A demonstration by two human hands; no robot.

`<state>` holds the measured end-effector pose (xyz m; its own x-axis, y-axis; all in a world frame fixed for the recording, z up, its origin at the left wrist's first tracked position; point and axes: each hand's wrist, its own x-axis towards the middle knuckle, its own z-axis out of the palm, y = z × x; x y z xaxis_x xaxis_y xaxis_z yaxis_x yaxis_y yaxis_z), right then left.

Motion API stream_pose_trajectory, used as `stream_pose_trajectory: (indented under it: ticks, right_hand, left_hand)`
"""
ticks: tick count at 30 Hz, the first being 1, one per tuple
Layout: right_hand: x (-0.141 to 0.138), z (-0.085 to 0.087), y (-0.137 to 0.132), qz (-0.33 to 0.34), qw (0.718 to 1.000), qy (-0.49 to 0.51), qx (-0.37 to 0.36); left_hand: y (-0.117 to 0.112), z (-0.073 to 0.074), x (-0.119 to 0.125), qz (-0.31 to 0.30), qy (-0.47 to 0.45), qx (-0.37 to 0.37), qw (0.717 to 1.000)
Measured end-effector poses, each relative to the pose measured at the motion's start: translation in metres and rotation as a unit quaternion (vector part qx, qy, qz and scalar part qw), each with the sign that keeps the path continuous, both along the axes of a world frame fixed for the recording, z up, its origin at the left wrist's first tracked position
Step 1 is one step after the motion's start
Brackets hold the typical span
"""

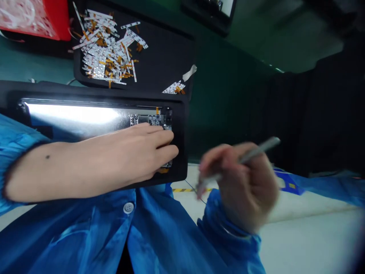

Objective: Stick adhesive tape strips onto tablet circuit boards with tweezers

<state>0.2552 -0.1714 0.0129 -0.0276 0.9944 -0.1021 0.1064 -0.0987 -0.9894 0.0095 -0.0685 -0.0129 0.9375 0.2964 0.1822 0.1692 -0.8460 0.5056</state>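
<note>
Left hand (139,150) lies flat on a circuit board (151,120) in a black tray (182,152); right hand (242,182) grips a blurred metal tool (259,150).

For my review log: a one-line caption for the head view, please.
Left hand rests on a circuit board in a black fixture; right hand holds a slim metal tool.

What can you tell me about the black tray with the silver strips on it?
The black tray is shallow, with rounded corners and a raised rim. A loose heap of silvery strips with orange tails lies toward its far left, and a smaller cluster sits at its near right corner beside a white scrap, perhaps tape. It lies flat just beyond a black fixture; neither the left hand nor the right hand touches it.
</note>
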Motion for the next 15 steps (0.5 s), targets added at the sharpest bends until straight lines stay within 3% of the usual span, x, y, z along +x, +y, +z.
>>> stream_pose_trajectory:
  ticks: [1,4,15]
  right_hand:
    - [-0.010,-0.009,0.012,0.021,0.998,0.033,-0.042]
    - [-0.023,-0.020,0.032,0.037,0.995,0.061,-0.070]
    - [-0.019,-0.026,0.036,0.059,0.997,0.041,-0.038]
  left_hand:
    - [0.000,0.002,-0.001,-0.003,0.003,0.002,1.000]
    - [-0.001,0.005,-0.005,-0.001,0.009,0.012,1.000]
    - [-0.003,0.005,-0.004,0.011,0.013,0.015,1.000]
